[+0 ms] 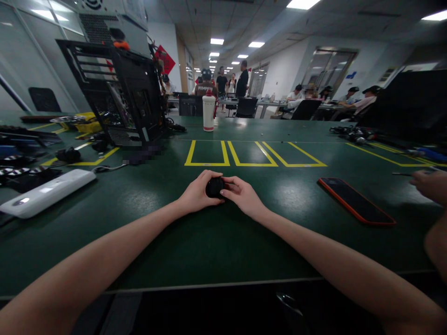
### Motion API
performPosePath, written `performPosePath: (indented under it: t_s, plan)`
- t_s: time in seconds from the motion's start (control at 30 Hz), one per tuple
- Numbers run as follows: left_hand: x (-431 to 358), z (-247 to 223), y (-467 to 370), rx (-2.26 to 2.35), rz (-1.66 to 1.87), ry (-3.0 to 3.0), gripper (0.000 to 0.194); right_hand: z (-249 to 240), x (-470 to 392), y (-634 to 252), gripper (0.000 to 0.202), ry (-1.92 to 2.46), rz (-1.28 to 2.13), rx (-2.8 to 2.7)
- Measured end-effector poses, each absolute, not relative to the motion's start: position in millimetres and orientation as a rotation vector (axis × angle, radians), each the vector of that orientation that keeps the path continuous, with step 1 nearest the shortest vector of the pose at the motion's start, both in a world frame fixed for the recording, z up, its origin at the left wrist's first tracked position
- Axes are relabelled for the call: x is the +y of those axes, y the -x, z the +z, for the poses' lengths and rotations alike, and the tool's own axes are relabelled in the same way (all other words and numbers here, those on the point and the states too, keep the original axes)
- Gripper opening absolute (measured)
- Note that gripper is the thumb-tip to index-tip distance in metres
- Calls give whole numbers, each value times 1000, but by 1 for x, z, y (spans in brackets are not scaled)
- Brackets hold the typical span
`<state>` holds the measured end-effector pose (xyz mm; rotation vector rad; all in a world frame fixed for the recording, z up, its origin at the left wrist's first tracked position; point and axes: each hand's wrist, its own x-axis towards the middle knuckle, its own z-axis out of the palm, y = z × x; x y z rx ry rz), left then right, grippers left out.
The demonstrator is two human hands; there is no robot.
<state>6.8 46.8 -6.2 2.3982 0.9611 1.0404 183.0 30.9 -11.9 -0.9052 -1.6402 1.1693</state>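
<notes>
Between my two hands is a small, dark, rounded object (214,187), just above or on the green table (223,246); its kind is too dark to make out. My left hand (198,191) curls around its left side, thumb and fingers closed on it. From the right, the fingertips of my right hand (243,196) press against the same object. Both forearms reach in from the lower corners. Beyond my hands, yellow tape outlines (206,164) mark the tabletop.
At right lies a phone in an orange case (356,202), near another person's hand (430,185). A white power strip (49,191) and a black computer case (136,102) stand at left. A white tumbler (208,112) is at the back. People sit and stand beyond.
</notes>
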Motion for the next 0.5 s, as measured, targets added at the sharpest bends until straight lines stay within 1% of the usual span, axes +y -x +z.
performPosePath:
  t_s: [0.13, 0.3, 0.37, 0.5]
  plan:
    - [46, -5, -8, 975, 1029, -2380, 59, -13, 29, -183, 29, 843, 1187, -1627]
    - [46, -3, -8, 994, 1017, -2401, 61, -14, 30, -182, 17, 829, 1152, -1613]
    - [46, -3, -8, 994, 1018, -2400, 60, -14, 31, -182, 18, 836, 1132, -1619]
    - [47, -5, -8, 981, 1034, -2401, 60, -13, 33, -183, 29, 891, 1117, -1639]
